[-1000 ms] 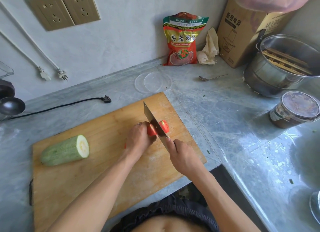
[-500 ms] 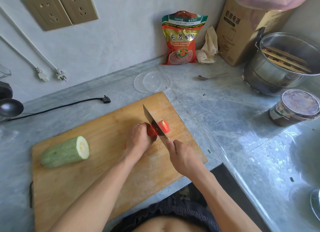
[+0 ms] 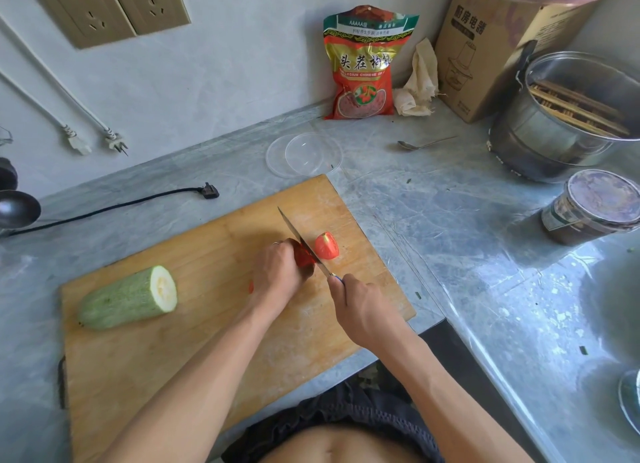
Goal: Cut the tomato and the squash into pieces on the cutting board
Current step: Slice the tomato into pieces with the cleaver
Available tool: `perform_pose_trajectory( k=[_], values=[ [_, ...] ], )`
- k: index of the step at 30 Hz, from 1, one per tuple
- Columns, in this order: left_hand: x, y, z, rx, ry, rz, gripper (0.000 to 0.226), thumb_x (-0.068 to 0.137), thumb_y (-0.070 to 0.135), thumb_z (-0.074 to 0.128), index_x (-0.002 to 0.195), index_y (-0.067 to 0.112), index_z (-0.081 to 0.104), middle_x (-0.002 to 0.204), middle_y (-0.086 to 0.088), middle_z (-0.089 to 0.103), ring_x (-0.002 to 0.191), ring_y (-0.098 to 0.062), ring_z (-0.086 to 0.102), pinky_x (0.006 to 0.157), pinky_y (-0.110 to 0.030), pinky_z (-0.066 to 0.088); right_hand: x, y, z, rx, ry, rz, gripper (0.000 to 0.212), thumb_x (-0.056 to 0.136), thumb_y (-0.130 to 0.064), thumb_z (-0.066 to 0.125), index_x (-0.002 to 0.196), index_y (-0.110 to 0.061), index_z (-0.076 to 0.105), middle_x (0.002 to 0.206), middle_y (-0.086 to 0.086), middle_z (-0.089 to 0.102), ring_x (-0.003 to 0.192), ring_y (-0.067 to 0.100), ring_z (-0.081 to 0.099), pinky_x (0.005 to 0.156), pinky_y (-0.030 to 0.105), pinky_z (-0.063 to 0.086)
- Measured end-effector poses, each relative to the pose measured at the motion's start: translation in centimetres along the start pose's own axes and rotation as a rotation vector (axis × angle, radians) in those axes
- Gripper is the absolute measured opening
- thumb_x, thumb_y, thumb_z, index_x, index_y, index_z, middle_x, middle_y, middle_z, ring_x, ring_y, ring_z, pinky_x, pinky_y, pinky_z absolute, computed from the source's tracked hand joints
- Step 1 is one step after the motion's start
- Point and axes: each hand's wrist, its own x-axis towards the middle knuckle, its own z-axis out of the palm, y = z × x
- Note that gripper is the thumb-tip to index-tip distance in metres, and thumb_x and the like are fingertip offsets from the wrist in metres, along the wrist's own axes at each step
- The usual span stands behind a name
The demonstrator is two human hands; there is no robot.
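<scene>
Both forearms reach in from the near edge of the counter and meet over the right half of the cutting board [image 3: 145,365]. The left hand [image 3: 277,272] is knuckles-up, fingers curled down over the larger part of the tomato [image 3: 304,257], pinning it to the board. The right hand [image 3: 363,310] is clenched round the handle of the knife [image 3: 301,243], index finger laid forward toward the blade; the blade stands on edge, pointing toward the board's far edge, against the held tomato. On the blade's right side a cut tomato piece [image 3: 326,245] lies free on the board, just beside the blade. A small red scrap shows at the left wrist.

The squash [image 3: 128,298] lies on its side near the board's left edge, well apart from the hands, its pale cut face turned right.

At the counter's far edge a red and gold bag [image 3: 363,64] leans on the wall, reading "LYCIUM CHINESE" under Chinese characters. In the far right corner stands a cardboard box [image 3: 478,47] printed 厨房电器. A steel pot [image 3: 561,123] stands by the box.
</scene>
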Motion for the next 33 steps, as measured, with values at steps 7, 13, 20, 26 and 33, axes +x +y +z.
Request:
perform_pose_trajectory(
  k=[7,13,20,26,33],
  values=[
    [0.0,0.2,-0.3,0.0,-0.039,-0.012,0.021,0.072,0.031,0.074,0.081,0.013,0.074,0.08,-0.011,0.073,0.081,-0.035,0.069,0.062,-0.034,0.049,1.1,-0.6,-0.2,-0.002,-0.002,-0.001,0.044,0.103,-0.048,0.024,0.072,-0.018,0.035,0.064,0.001,0.044,0.049,0.015,0.037,0.045,0.026,0.023],
    [-0.1,0.2,-0.4,0.01,-0.036,-0.015,0.021,0.071,0.032,0.074,0.081,0.013,0.074,0.079,-0.011,0.073,0.08,-0.036,0.068,0.062,-0.034,0.05,0.8,-0.4,0.1,0.038,0.003,0.024,0.044,0.102,-0.05,0.026,0.07,-0.021,0.034,0.066,0.006,0.046,0.049,0.019,0.038,0.048,0.03,0.03],
    [0.1,0.4,-0.4,0.014,-0.039,-0.018,0.023,0.074,0.033,0.072,0.08,0.011,0.073,0.079,-0.015,0.072,0.081,-0.04,0.066,0.064,-0.037,0.052,0.7,-0.1,0.3,0.036,-0.012,0.025,0.044,0.101,-0.054,0.022,0.074,-0.021,0.036,0.069,0.004,0.048,0.052,0.018,0.04,0.049,0.031,0.032],
    [0.2,0.4,-0.2,0.007,-0.039,-0.034,0.022,0.073,0.031,0.072,0.08,0.01,0.073,0.08,-0.015,0.071,0.081,-0.039,0.066,0.064,-0.038,0.051,1.1,-0.3,0.4,0.022,-0.009,0.035,0.046,0.1,-0.054,0.021,0.08,-0.017,0.038,0.07,0.005,0.048,0.055,0.021,0.043,0.05,0.032,0.031],
    [0.3,0.1,-0.1,-0.003,-0.056,-0.017,0.027,0.075,0.034,0.073,0.084,0.008,0.072,0.084,-0.015,0.07,0.083,-0.039,0.065,0.067,-0.04,0.052,1.7,-0.6,0.7,0.022,-0.003,0.026,0.045,0.102,-0.052,0.022,0.083,-0.016,0.04,0.068,0.005,0.047,0.056,0.025,0.047,0.052,0.034,0.035]
  ],
)
